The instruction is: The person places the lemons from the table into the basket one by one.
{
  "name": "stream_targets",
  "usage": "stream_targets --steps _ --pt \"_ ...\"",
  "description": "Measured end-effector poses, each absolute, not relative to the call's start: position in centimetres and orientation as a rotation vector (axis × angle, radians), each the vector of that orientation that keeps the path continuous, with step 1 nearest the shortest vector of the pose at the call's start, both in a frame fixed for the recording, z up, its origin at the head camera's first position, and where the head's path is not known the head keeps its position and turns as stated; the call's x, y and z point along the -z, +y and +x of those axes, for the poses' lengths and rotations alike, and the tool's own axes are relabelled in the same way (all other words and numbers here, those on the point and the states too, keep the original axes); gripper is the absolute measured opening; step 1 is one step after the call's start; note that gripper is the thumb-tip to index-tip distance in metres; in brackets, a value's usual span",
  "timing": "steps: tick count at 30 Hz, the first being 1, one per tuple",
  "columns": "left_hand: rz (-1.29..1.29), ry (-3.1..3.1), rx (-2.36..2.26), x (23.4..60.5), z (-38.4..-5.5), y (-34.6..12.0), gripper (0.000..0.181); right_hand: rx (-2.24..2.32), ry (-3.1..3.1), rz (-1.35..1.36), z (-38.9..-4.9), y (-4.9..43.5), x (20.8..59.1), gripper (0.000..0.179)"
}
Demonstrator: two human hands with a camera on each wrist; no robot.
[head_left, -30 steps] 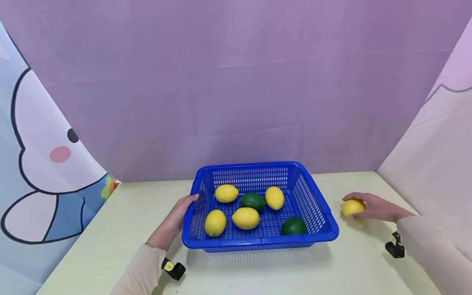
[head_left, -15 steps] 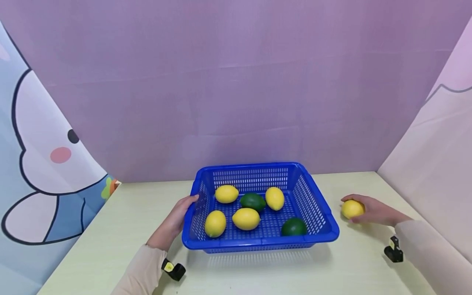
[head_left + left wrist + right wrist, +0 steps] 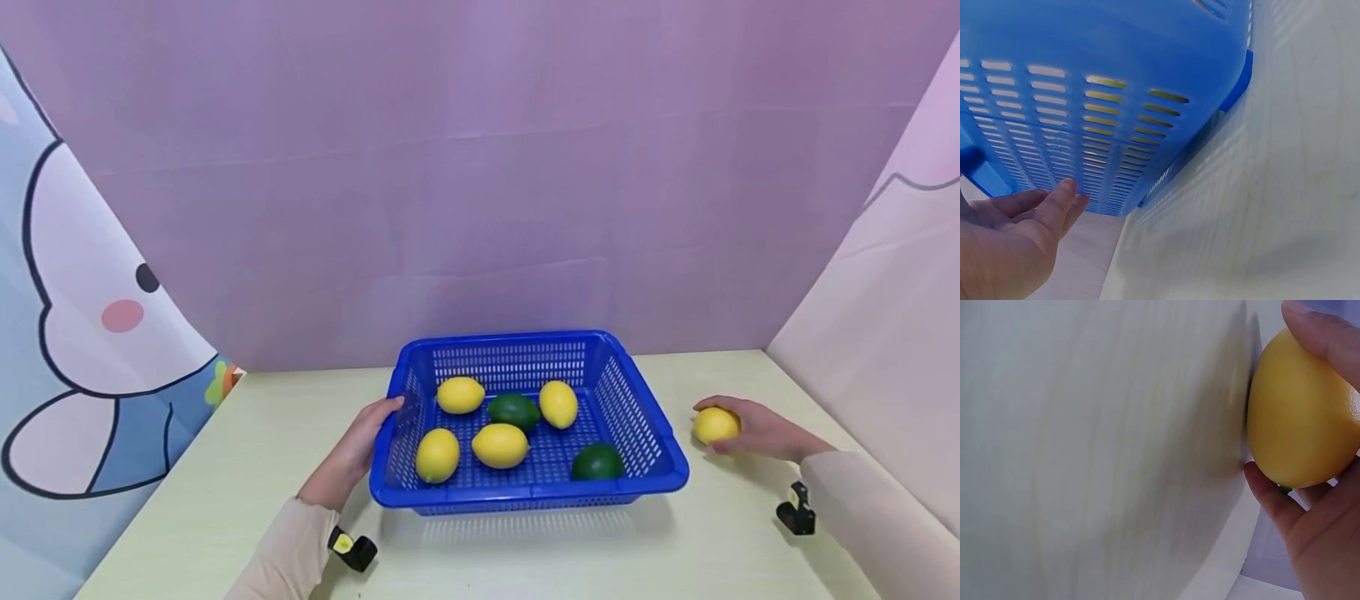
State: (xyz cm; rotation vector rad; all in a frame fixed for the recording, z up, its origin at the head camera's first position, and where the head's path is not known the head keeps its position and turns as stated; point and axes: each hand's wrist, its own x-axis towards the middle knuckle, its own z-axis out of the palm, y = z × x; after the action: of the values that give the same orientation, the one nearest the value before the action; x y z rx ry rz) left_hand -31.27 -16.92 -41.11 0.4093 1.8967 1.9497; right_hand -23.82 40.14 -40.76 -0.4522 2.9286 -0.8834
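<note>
My left hand (image 3: 366, 435) holds the left rim of a blue perforated plastic basket (image 3: 531, 492). Its thumb lies over the rim, while in the left wrist view the fingers (image 3: 1054, 209) lie along the outer slotted wall. To the right of the basket, my right hand (image 3: 768, 432) grips a yellow lemon (image 3: 715, 426) between thumb and fingers. The right wrist view has this lemon (image 3: 1300, 415) close against the table; whether it touches is unclear. Inside the basket lie several lemons (image 3: 500, 446) and two dark green fruits, one in the middle (image 3: 514, 411), one at front right (image 3: 597, 462).
The basket stands on a pale wooden table (image 3: 285, 442). A purple cloth (image 3: 495, 183) hangs behind the table. Printed cloth with a cartoon figure (image 3: 82, 333) borders the left side, and a pale cloth (image 3: 892, 333) borders the right.
My right hand and wrist have shifted slightly left and down, with the fingers still about the lemon. The lemon has hardly moved. My left hand and the basket stay where they were.
</note>
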Motion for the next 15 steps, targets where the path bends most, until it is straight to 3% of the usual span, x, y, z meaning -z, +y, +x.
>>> stream_targets --steps 15 --pt "0.414 1.882 -1.955 41.2 -31.3 -16.9 0.062 0.849 2.989 -0.385 -23.7 39.6 39.7 0.056"
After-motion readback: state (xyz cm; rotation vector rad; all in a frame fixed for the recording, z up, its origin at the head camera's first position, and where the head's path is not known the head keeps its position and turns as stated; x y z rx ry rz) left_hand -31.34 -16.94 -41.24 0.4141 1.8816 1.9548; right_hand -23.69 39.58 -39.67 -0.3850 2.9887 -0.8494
